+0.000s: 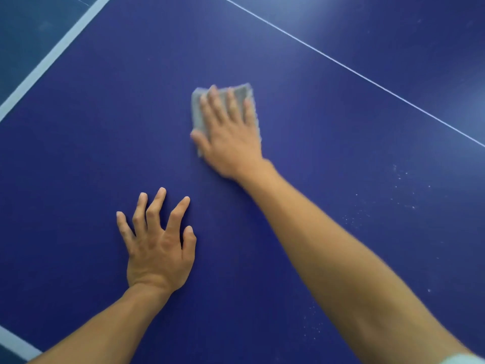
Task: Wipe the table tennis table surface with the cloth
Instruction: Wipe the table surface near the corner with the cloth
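Observation:
A dark blue table tennis table fills the view. A small grey cloth lies flat on it near the middle, mostly covered by my right hand, which presses down on it with straight, spread fingers. My left hand rests on the bare surface nearer to me and to the left, propped on spread, slightly bent fingertips, holding nothing.
A thin white centre line runs diagonally across the upper right. A wide white border stripe marks the table's left edge, and another stripe shows at the bottom left corner. White dust specks lie scattered on the surface at the right.

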`<state>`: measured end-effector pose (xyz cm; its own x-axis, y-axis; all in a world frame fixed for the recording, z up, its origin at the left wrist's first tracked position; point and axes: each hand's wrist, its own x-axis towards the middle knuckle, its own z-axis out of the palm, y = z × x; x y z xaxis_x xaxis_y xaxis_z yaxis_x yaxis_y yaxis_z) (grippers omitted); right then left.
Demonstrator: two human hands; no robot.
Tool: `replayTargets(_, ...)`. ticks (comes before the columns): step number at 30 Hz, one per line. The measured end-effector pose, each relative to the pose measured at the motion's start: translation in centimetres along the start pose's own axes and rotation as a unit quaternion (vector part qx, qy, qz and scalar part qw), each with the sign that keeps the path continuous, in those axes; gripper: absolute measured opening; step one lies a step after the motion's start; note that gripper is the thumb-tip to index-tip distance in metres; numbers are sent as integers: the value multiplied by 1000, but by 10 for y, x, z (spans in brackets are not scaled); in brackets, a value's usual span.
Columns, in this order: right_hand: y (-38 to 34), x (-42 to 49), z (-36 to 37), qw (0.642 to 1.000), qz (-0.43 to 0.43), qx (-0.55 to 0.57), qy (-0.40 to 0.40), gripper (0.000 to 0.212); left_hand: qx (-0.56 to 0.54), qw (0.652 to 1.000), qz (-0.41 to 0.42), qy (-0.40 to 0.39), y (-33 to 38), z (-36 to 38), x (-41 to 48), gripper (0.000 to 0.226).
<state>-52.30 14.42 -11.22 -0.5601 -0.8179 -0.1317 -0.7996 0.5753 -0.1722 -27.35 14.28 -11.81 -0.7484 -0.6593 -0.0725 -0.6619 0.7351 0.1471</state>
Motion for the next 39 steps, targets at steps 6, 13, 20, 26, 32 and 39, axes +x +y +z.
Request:
replayTargets(6, 59, -80, 4, 999, 37, -9, 0, 75, -1, 1000, -6, -13, 1, -2, 0, 58)
replayTargets(13, 76, 53, -27, 951, 297, 84, 13, 75, 15, 1000, 6, -15, 0, 0, 1, 56)
replayTargets(20, -42, -30, 7, 991, -122, -1, -46, 73, 30, 999, -3, -27, -1, -1, -1, 57)
replayTargets(26, 114, -149, 3, 992, 123, 4, -3, 74, -7, 999, -12, -38, 2, -6, -1, 60)
replayTargets(32, 268, -165, -33, 853, 517, 66, 29, 83, -19, 999, -16, -26, 3, -4, -1, 60)
replayTargets(39, 112, -129, -2, 978, 209, 10, 15, 74, -15, 999, -21, -27, 4, -4, -3, 61)
